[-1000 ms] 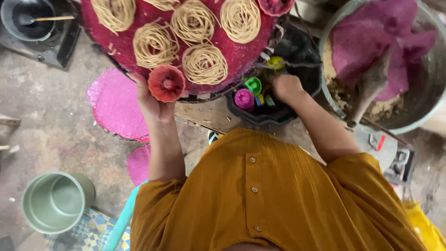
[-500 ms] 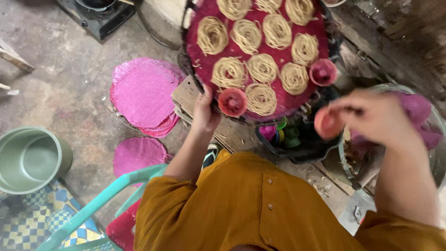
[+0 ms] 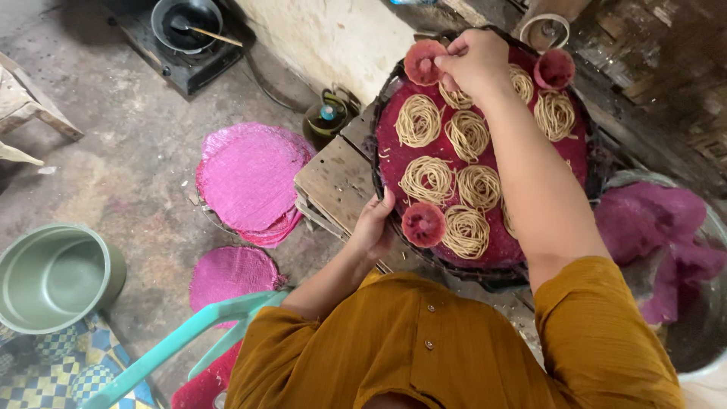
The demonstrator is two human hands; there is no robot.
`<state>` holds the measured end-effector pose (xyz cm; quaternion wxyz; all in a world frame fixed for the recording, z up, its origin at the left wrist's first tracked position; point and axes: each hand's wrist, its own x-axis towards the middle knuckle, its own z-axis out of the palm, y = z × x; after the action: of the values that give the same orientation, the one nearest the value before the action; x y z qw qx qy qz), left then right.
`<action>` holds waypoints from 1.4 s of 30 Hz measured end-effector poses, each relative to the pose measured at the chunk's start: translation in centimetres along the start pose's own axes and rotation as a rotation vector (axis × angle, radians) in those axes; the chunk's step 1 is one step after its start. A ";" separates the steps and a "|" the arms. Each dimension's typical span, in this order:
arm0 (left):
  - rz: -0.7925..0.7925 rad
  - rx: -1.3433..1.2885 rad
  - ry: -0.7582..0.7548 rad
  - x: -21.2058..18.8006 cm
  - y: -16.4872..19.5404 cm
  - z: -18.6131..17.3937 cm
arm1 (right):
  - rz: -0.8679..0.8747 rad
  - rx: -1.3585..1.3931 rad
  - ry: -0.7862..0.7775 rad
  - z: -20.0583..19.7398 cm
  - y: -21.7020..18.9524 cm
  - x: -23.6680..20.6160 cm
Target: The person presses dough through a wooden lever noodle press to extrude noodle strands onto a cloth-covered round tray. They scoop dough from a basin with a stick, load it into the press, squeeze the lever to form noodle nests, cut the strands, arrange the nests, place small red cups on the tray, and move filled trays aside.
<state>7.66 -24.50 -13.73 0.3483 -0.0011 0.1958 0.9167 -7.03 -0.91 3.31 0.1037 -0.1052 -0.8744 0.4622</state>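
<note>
A round dark tray (image 3: 385, 198) lined in magenta rests on a wooden block (image 3: 333, 178) and carries several coiled noodle nests (image 3: 428, 179). My left hand (image 3: 373, 225) grips the tray's near rim beside a small pink cup (image 3: 424, 224). My right hand (image 3: 473, 58) reaches over the tray's far side and pinches another small pink cup (image 3: 421, 61) at its far-left edge. A third pink cup (image 3: 554, 69) sits at the far-right edge.
Stacked magenta woven mats (image 3: 250, 178) and a smaller one (image 3: 233, 274) lie on the concrete floor. A green pot (image 3: 57, 276) stands at left, a stove with a pan (image 3: 185, 26) at top. A basin with purple cloth (image 3: 666, 242) is at right. A teal chair frame (image 3: 189, 333) is near.
My right hand has carried a pink cup from the right side across to the tray's far-left edge. The view has shifted, so the tray now lies more to the right. My left hand stays on the rim.
</note>
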 end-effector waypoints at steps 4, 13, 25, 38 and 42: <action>-0.007 -0.023 -0.030 0.2 0.2 0.3 | -0.010 -0.209 0.055 -1.4 -0.3 0.1; 0.145 -0.009 -0.071 3.9 4.8 0.7 | -0.307 0.025 0.191 -12.8 -3.0 -13.8; 0.354 -0.091 -0.200 16.3 10.2 3.2 | -0.240 -0.271 0.112 -9.9 9.9 -17.4; 0.410 -0.121 -0.078 17.9 11.3 1.2 | 0.131 0.269 0.095 -1.6 8.0 -8.9; 0.404 -0.103 -0.072 18.1 11.8 1.3 | 0.180 0.589 0.006 0.1 6.1 -6.1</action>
<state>-13.42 -20.52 -10.79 0.1636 0.0532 0.1324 0.9761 -0.71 0.63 -2.33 0.0907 -0.1491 -0.6896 0.7029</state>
